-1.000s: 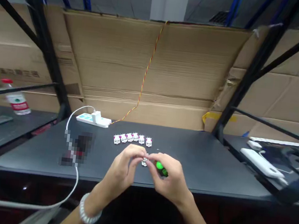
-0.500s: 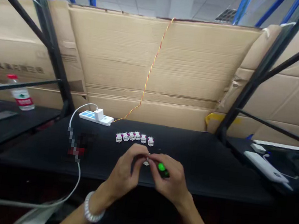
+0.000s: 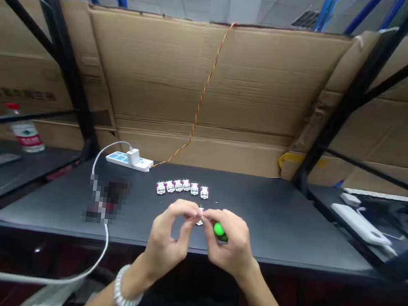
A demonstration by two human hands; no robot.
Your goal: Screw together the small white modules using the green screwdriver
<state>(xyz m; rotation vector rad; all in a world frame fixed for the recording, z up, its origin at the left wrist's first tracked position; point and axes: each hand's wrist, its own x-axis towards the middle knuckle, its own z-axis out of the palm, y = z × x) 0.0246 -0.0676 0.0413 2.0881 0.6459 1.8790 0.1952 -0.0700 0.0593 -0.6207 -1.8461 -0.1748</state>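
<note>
Hands [image 3: 168,235] in fingertip pinch on small whitish piece [image 3: 200,222], rounded green knob [image 3: 219,229] in right

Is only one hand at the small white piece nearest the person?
No, the left hand and the right hand both have their fingertips at the small white piece.

The person's left hand [image 3: 165,240] and right hand [image 3: 233,243] are pinching close together, thumbs [image 3: 185,231] opposing index fingers [image 3: 182,207], while both forearms [image 3: 269,300] are slanting inward.
</note>
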